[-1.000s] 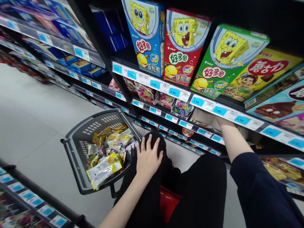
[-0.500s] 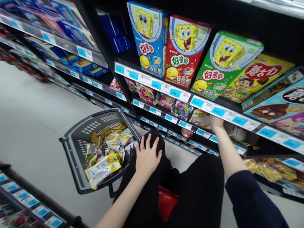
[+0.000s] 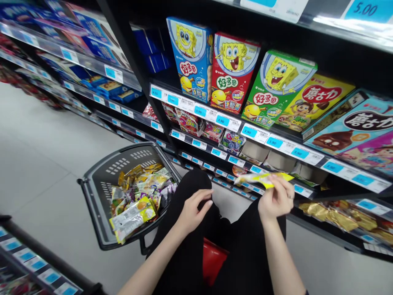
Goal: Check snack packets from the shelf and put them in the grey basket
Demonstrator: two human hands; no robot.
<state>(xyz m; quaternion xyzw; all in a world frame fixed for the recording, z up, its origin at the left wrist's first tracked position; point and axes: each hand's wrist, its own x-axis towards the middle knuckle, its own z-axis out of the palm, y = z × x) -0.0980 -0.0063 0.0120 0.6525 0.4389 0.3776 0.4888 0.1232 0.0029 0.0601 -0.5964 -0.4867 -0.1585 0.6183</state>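
Note:
My right hand pinches a yellow and clear candy packet by one end, in front of the lower shelf. The packet points left, seen nearly edge-on. Over my left knee, my left hand is empty, with its fingers loosely bent and the thumb apart from them. A grey shopping basket stands on the floor to the left of that knee. Inside it lies a heap of small snack packets, with a yellow and silver packet on top.
Cartoon snack boxes, among them a red box and a green box, line the shelf ahead above a price-label strip. Opened cartons sit beneath. Gold packets lie low on the right. Another shelf edge juts in at lower left.
My right hand has come out of the lower shelf, bringing the yellow candy packet with it. My left hand has lifted from lying spread on the knee, and its fingers have bent.

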